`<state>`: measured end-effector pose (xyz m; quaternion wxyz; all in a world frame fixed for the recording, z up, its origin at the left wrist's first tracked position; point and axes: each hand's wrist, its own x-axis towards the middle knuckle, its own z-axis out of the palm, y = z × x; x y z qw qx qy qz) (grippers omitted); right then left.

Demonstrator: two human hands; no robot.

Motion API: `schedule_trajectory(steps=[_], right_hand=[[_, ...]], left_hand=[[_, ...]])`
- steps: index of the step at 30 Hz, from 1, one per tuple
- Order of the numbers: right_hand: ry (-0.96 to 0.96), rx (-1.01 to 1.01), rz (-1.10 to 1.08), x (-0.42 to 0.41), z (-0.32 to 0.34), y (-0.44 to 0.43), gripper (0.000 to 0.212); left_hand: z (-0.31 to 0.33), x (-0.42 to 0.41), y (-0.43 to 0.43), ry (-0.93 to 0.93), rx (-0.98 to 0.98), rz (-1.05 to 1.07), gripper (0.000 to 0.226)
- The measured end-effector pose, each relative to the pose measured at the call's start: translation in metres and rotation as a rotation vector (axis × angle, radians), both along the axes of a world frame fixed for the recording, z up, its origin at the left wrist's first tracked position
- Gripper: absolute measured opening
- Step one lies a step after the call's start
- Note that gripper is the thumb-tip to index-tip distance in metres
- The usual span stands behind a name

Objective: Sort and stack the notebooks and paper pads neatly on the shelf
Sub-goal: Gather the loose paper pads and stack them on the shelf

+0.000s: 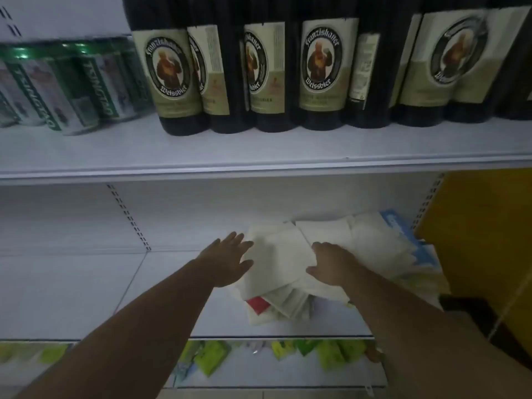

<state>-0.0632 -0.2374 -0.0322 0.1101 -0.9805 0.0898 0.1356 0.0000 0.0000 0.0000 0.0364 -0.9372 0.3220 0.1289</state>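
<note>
A loose heap of white paper pads (pixel 280 254) lies on the middle white shelf (pixel 86 283), fanned out and overlapping. A red-covered pad (pixel 258 305) sticks out under the heap's front, and blue-covered notebooks (pixel 403 228) lie at its right end. My left hand (pixel 230 259) has straight fingers and touches the left edge of the top pad. My right hand (pixel 331 264) lies flat on the heap's middle, its fingers pressing the white pads.
Dark beer bottles (pixel 319 67) and green cans (pixel 66 84) stand on the shelf above. A yellow panel (pixel 483 240) bounds the right side. Green and yellow packets (pixel 213 358) lie on the shelf below.
</note>
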Motion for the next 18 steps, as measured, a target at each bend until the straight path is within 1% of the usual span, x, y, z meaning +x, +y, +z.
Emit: schedule_trajectory(steps=[2, 4, 7, 9, 11, 13, 15, 18], right_hand=[[-0.002, 0.027, -0.083, 0.01, -0.016, 0.004, 0.062], [-0.003, 0.04, -0.147, 0.013, -0.029, 0.014, 0.074], [-0.034, -0.006, -0.224, 0.024, -0.042, 0.025, 0.094], [-0.008, -0.025, -0.268, 0.034, -0.046, 0.027, 0.105], [0.021, 0.017, -0.334, 0.044, -0.048, 0.026, 0.108], [-0.009, 0.142, -0.393, 0.052, -0.052, 0.018, 0.091], [-0.077, 0.362, -0.422, 0.057, -0.055, 0.009, 0.066], [-0.129, 0.825, -0.446, 0.062, -0.045, -0.003, 0.031]], left_hand=[[-0.007, 0.008, -0.003, 0.029, 0.032, 0.019, 0.06], [-0.014, 0.016, -0.006, 0.07, 0.037, 0.051, 0.063], [-0.026, 0.025, -0.015, 0.182, -0.071, 0.176, 0.07], [-0.033, 0.027, -0.021, 0.229, -0.15, 0.249, 0.073], [-0.041, 0.03, -0.025, 0.253, -0.184, 0.262, 0.075], [-0.045, 0.032, -0.027, 0.24, -0.2, 0.24, 0.075], [-0.046, 0.039, -0.027, 0.197, -0.203, 0.224, 0.078], [-0.041, 0.05, -0.027, 0.206, -0.267, 0.265, 0.089]])
